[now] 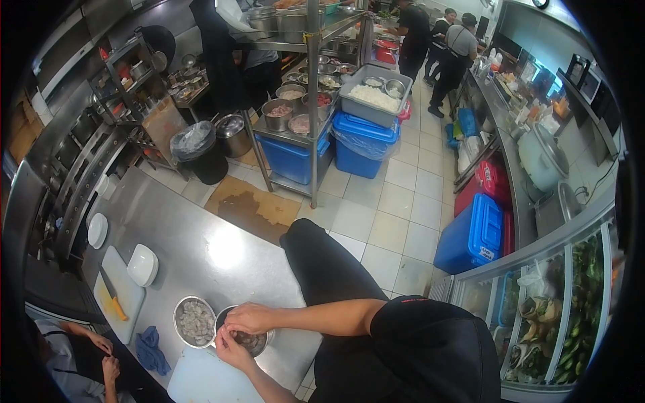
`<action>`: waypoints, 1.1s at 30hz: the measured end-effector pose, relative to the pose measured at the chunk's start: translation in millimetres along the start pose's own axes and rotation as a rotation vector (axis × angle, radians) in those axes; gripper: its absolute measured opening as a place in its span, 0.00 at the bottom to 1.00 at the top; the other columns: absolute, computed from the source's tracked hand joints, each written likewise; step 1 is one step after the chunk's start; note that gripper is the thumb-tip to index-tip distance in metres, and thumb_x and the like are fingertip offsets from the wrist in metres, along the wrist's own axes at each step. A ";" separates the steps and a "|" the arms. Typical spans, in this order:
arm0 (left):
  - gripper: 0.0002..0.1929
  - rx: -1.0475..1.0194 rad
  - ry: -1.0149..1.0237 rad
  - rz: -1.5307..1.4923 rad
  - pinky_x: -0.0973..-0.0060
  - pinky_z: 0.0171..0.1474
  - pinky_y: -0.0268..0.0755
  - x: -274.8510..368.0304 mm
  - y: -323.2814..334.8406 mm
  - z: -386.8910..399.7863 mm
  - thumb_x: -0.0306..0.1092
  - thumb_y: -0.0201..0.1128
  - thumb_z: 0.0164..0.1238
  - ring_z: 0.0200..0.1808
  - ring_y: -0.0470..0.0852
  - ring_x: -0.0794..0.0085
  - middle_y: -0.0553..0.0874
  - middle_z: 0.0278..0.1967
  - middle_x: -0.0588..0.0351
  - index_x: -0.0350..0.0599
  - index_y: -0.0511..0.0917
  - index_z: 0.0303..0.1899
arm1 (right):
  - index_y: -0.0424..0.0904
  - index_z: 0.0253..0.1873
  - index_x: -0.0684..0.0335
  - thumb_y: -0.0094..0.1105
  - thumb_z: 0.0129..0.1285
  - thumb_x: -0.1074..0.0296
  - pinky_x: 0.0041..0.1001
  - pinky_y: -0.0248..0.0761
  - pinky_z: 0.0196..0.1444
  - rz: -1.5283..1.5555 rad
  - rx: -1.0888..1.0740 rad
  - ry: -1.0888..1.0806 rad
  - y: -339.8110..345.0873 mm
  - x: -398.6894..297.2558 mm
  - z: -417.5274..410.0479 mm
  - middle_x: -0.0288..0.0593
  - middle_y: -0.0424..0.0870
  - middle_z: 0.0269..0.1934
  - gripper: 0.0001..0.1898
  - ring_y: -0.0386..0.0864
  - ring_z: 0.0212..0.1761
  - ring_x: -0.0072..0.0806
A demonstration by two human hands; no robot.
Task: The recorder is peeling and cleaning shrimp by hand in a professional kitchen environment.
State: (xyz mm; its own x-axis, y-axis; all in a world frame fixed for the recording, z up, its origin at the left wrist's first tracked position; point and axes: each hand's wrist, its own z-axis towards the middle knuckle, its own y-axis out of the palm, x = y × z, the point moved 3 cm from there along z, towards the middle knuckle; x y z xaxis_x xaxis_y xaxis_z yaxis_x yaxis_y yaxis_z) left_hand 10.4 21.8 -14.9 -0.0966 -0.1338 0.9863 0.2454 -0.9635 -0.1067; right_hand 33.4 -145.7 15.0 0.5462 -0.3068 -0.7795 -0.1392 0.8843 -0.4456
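Observation:
My right hand point(248, 318) and my left hand point(235, 348) meet at the fingertips above a steel pot point(268, 338). Their fingers pinch a small thing that is mostly hidden, apparently a shrimp. Darker pieces, seemingly shrimp point(251, 342), lie in the pot. Touching it on the left is a steel bowl point(177, 327) heaped with greyish, peeled-looking shrimp point(195, 320). A white cutting board point(211, 380) lies just below the bowls. All of this rests on a stainless steel table point(201, 211).
A knife point(112, 292) with a yellow handle lies on another cutting board point(132, 297). White dishes point(143, 264) and a blue cloth point(152, 350) are near it. A co-worker's hands point(107, 357) are at the lower left. A glass-fronted fridge point(476, 307) stands right, a steel shelf point(313, 151) beyond the table.

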 end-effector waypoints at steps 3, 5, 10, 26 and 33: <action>0.13 -0.025 -0.050 -0.015 0.77 0.43 0.78 -6.2 -7.0 -1.4 0.33 0.62 0.86 0.39 0.85 0.75 0.90 0.39 0.52 0.29 0.84 0.52 | 0.84 0.45 0.61 0.56 0.79 0.58 0.46 0.77 0.46 0.042 0.001 0.020 1.8 0.4 0.3 0.47 0.85 0.39 0.13 0.84 0.42 0.50; 0.13 0.007 -0.046 -0.016 0.78 0.41 0.78 -10.8 -12.6 -4.4 0.33 0.61 0.86 0.37 0.85 0.76 0.90 0.38 0.53 0.29 0.84 0.51 | 0.85 0.42 0.61 0.59 0.78 0.57 0.46 0.77 0.43 0.073 0.095 -0.035 4.7 -2.0 1.8 0.48 0.85 0.36 0.14 0.84 0.39 0.51; 0.14 0.054 0.016 0.161 0.73 0.42 0.85 -3.4 -10.6 -2.1 0.36 0.61 0.85 0.39 0.89 0.72 0.91 0.42 0.50 0.31 0.85 0.52 | 0.88 0.47 0.60 0.65 0.74 0.58 0.43 0.78 0.44 0.222 0.064 0.084 6.8 10.5 5.8 0.50 0.87 0.38 0.12 0.85 0.39 0.52; 0.11 0.082 -0.014 0.012 0.74 0.45 0.79 11.2 1.6 0.4 0.31 0.60 0.84 0.42 0.87 0.75 0.89 0.40 0.53 0.35 0.86 0.52 | 0.89 0.59 0.61 0.68 0.73 0.69 0.26 0.79 0.43 0.365 -0.026 0.329 9.0 20.4 13.5 0.40 0.92 0.43 0.12 0.85 0.36 0.23; 0.13 0.084 0.055 -0.037 0.75 0.45 0.82 8.8 3.8 -0.2 0.25 0.73 0.71 0.40 0.90 0.73 0.91 0.44 0.51 0.37 0.88 0.55 | 0.89 0.58 0.60 0.67 0.72 0.72 0.29 0.81 0.43 0.251 -0.001 0.206 8.1 19.2 15.6 0.45 0.93 0.44 0.12 0.89 0.36 0.30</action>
State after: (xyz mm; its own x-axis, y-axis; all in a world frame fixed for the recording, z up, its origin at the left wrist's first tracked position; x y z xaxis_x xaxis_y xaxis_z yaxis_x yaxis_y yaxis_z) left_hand 10.3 17.0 -6.6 -0.1598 -0.1131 0.9807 0.3205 -0.9455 -0.0568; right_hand 55.6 -139.0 3.3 0.3163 -0.1438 -0.9377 -0.2497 0.9410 -0.2285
